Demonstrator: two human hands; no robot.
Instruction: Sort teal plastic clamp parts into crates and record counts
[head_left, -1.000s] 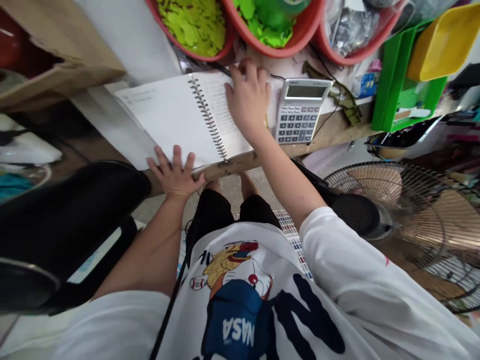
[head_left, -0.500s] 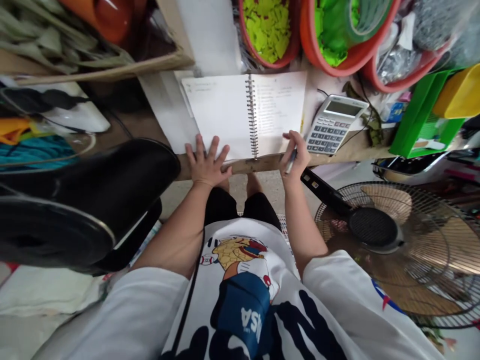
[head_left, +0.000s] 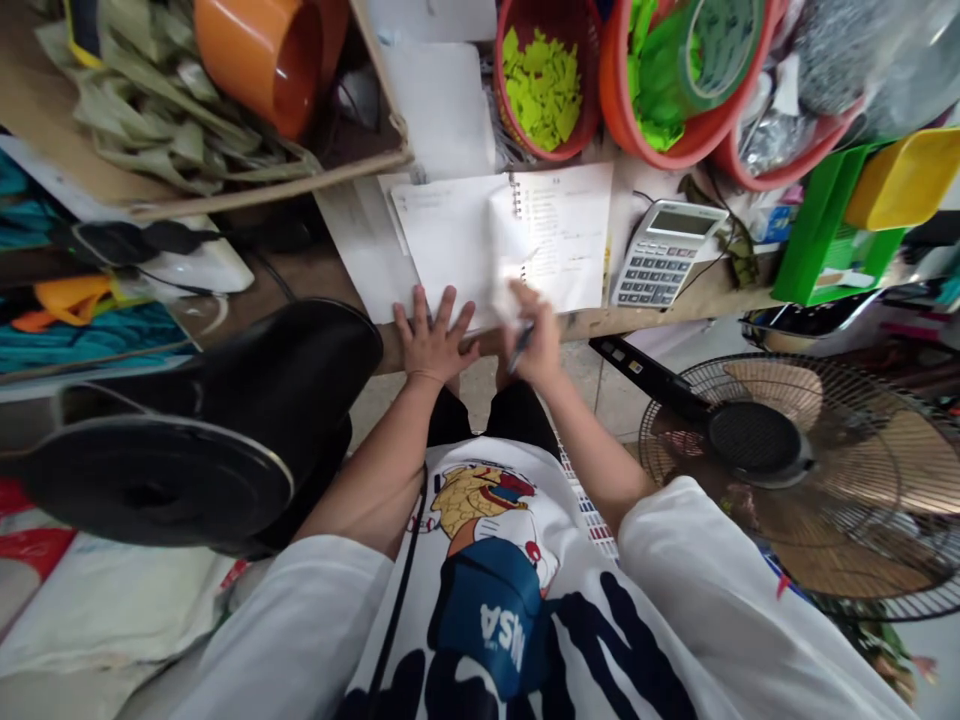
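Left hand (head_left: pixel 435 338) flat, fingers spread on the lower edge of the open notebook (head_left: pixel 450 235) on the table (head_left: pixel 600 322). Right hand (head_left: pixel 538 345), apart from it, grips a pen (head_left: pixel 520 347) beside a blurred page (head_left: pixel 508 248)

The notebook (head_left: pixel 450 235) has a blurred page (head_left: pixel 508 245) and unreadably small handwriting (head_left: pixel 535 222).

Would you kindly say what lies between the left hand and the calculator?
The head view shows the right hand holding a pen, and part of the open notebook.
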